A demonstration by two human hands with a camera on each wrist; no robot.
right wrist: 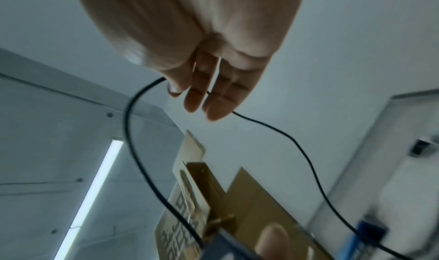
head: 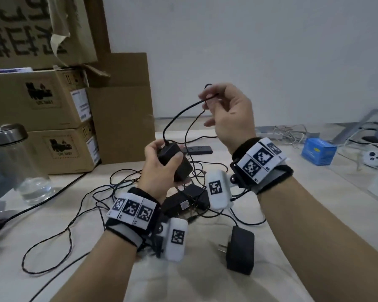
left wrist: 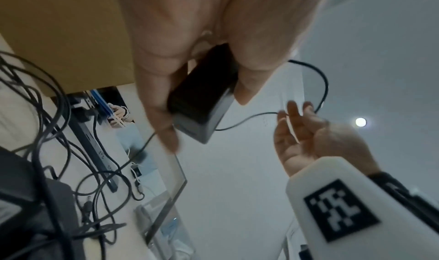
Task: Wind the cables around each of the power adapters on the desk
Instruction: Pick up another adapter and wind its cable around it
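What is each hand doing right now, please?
Left hand: grips a black power adapter.
Right hand: pinches that adapter's cable, raised above it.

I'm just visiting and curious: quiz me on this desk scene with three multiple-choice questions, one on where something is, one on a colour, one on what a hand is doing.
1. Where is the glass jar?
A. at the desk's left edge
B. on the cardboard boxes
C. in the right hand

2. What colour is the small box at far right?
A. red
B. blue
C. green

3. What is the left hand doing?
A. lying flat on the desk
B. gripping a black adapter
C. holding the jar

Answers:
1 A, it stands left, before the boxes.
2 B, its sides are plainly blue.
3 B, fingers wrap the adapter while the right hand pinches its cable.
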